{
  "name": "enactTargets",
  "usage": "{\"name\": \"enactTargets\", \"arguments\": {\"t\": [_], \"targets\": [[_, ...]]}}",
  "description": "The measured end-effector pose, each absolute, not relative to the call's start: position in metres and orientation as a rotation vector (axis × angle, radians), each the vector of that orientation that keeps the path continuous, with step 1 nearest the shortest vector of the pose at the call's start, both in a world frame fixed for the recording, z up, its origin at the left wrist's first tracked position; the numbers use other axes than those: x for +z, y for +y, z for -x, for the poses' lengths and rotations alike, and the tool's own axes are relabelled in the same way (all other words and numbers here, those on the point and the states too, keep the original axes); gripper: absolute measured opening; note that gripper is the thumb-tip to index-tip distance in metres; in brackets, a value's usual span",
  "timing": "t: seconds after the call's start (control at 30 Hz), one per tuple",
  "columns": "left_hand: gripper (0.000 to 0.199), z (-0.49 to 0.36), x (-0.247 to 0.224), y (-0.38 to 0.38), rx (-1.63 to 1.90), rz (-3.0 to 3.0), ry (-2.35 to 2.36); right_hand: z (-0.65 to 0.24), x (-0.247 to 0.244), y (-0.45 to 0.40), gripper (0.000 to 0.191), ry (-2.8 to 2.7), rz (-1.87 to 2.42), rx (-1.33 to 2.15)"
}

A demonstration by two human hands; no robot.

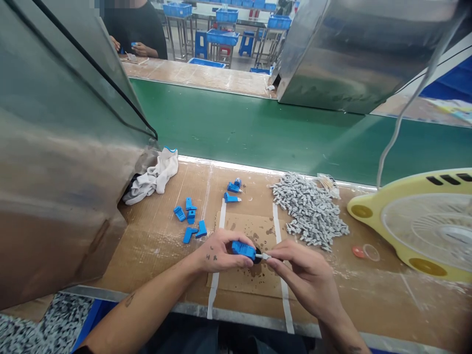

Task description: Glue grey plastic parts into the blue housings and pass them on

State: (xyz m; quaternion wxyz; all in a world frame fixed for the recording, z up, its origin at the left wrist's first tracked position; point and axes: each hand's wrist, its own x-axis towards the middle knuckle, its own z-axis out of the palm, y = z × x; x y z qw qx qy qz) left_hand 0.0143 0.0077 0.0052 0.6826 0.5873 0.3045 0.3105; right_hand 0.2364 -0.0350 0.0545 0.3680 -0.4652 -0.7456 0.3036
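Observation:
My left hand (223,254) grips a blue plastic part (243,250) between thumb and fingers, above a piece of cardboard (236,279) taped to the bench. From the right, my right hand (304,270) pinches a small light-grey plastic piece (264,256) at the end of the blue part. The two pieces meet or nearly meet; whether one sits inside the other I cannot tell. A dark round thing (258,254) shows just behind them, partly hidden. Beyond my right hand lies a heap of small grey pieces (311,209).
Several loose blue parts (191,215) lie left, with a few more (232,189) farther back. White gloves (157,177) rest by a metal housing (66,162). A yellow fan (416,221) stands right. Behind runs a green conveyor belt (236,123); a person (134,32) works across it.

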Motion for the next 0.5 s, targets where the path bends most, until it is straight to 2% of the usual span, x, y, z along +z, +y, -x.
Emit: {"name": "enactTargets", "arguments": {"t": [0.2,0.37,0.5], "targets": [[0.034,-0.014,0.001,0.004,0.699,-1.288,0.701,-0.227,0.048,-0.036,0.007,-1.943,1.214,0.766],[0.044,-0.026,-0.011,-0.007,0.963,-0.974,0.724,-0.2,0.034,-0.046,0.016,-1.95,1.151,0.585],[0.026,-0.031,-0.018,-0.011,1.147,-0.817,0.973,-0.171,0.023,-0.053,0.027,-1.933,1.123,0.422]]}}
